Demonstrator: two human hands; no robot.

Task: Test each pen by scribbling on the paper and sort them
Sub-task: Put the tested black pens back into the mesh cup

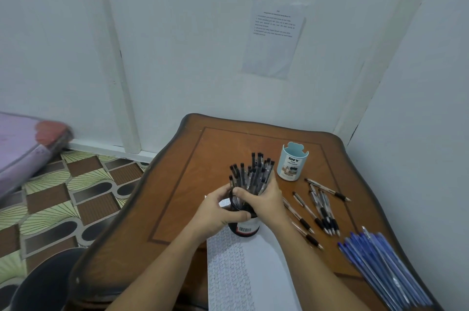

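A dark pen cup [245,228] stands on the white paper [256,272] at the table's middle, full of several black-capped pens [253,173]. My left hand [218,211] grips the cup's left side and rim. My right hand [266,201] curls round the bunch of pens just above the rim. The paper carries rows of scribbles down its left half. Several black-grip pens [321,209] lie loose on the table to the right. A pile of blue pens [380,265] lies at the near right corner.
A pale blue organizer cup [291,164] stands upright at the back right of the wooden table [182,209]. White walls close in behind and to the right, with a printed sheet [276,36] taped up. Patterned floor and a dark bin [43,282] lie to the left.
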